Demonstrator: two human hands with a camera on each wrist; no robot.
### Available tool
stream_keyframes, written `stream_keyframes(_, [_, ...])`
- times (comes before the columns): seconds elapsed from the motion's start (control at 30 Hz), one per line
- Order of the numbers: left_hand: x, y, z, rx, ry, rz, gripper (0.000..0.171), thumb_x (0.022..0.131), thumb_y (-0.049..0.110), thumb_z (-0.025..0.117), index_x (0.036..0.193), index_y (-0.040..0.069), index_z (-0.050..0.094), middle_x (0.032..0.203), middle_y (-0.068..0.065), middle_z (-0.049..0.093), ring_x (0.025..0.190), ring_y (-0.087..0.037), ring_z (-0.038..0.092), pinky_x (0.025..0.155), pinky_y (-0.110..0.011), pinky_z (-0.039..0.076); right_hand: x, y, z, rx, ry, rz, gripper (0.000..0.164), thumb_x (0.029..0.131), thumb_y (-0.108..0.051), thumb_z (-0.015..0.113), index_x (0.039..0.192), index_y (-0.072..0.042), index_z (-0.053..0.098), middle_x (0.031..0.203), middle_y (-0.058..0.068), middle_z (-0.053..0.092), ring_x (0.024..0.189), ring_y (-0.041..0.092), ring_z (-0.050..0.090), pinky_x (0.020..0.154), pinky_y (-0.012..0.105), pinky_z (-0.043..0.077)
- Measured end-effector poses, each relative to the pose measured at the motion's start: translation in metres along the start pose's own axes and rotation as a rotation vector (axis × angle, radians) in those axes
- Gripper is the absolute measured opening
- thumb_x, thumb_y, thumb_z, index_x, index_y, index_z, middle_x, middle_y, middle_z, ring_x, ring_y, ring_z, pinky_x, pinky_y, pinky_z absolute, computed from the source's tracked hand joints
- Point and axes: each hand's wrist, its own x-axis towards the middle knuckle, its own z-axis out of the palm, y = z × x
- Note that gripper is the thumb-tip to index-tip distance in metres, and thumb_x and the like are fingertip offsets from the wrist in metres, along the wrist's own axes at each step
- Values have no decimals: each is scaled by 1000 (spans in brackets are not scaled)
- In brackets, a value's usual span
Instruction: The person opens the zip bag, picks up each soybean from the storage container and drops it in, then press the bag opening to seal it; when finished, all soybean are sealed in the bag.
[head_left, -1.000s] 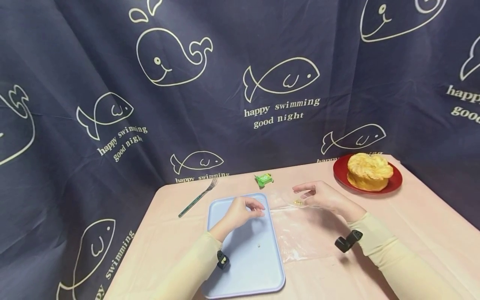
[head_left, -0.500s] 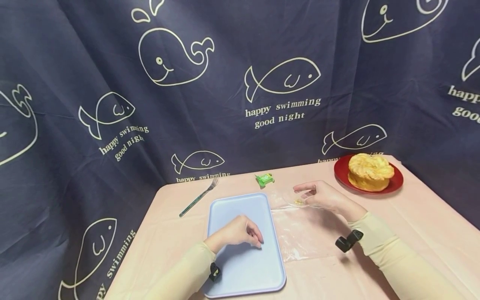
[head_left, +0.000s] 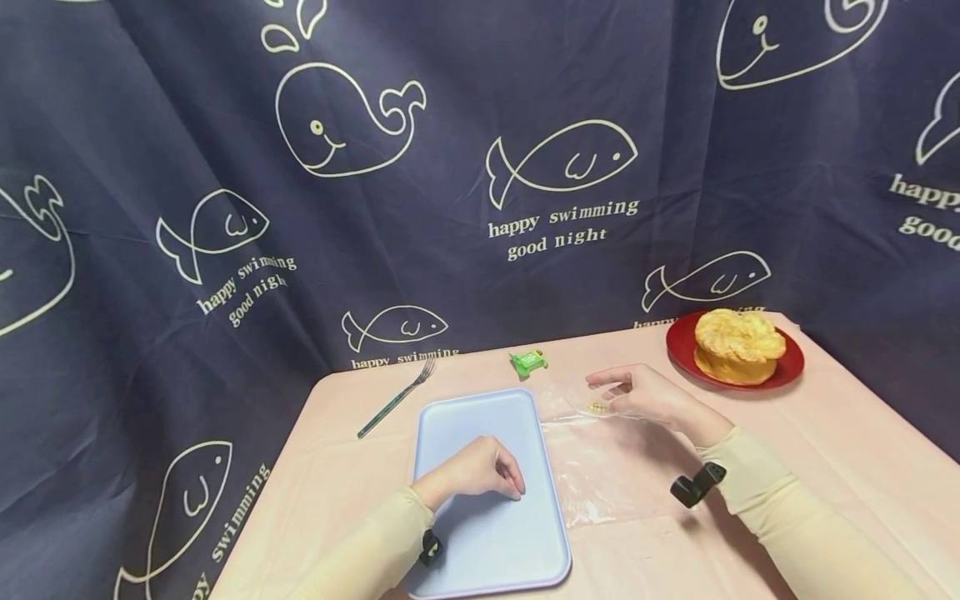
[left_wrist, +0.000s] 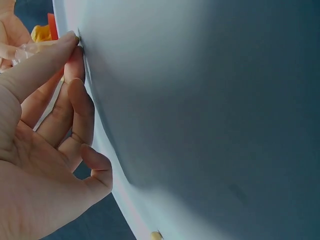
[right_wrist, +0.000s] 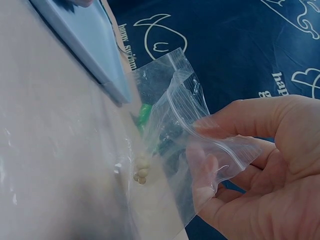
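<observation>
My left hand (head_left: pixel 480 467) reaches down to the blue tray (head_left: pixel 498 550), thumb and forefinger tips pinched together at its surface. A small pale bean lay at that spot earlier; it is hidden by the fingertips now. Another small beige piece (left_wrist: pixel 156 235) lies on the tray at the bottom of the left wrist view. To the right, my right hand (head_left: pixel 651 396) holds a clear zip-lock bag (right_wrist: pixel 162 85) by its mouth, between thumb and fingers. Several pale round beans (right_wrist: pixel 142 170), like soybeans, are inside it. The bag's mouth gapes partly.
A fork (head_left: pixel 396 398) lies left of the tray, and a small green packet (head_left: pixel 528 362) lies behind it. At the back right, a red plate (head_left: pixel 682 354) bears a golden bread loaf (head_left: pixel 738 348). Pink cloth (head_left: pixel 637 567) covers the table; a dark blue curtain (head_left: pixel 465 67) hangs behind.
My left hand has come down and toward me from above the tray's far right part, onto the spot of the bean. The right hand and bag have stayed in place.
</observation>
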Motion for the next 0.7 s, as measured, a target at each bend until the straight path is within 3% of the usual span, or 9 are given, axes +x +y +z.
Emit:
stream_keyframes(0.23, [13,6,-13,-43,55,30,8,82,3,84,80,11,80,72,8,74,63,-2,66,63,-20,51,-1,-1,-2,-2,9,10,50,83,8,68,131,15,58,131,32,61,112,46,61,69,26,54])
stream_keyframes(0.4, [31,16,-25,-73,128,55,6,83,4,84,81,9,80,74,7,74,66,-3,64,63,-20,48,-1,-4,-3,6,13,5,51,82,8,70,131,15,58,132,33,59,112,47,61,72,25,55])
stream_keyframes(0.5, [45,24,-28,-97,193,51,4,84,7,84,85,9,81,77,10,74,67,-2,60,60,-21,45,-1,-3,-3,-2,6,-10,52,82,8,69,132,16,57,131,33,59,111,46,61,71,25,55])
stream_keyframes(0.7, [73,48,-30,-90,399,90,4,85,16,84,89,15,82,82,15,73,75,-2,61,66,-22,48,0,0,-4,7,0,-11,54,81,8,68,133,15,56,133,33,58,114,48,59,77,26,55])
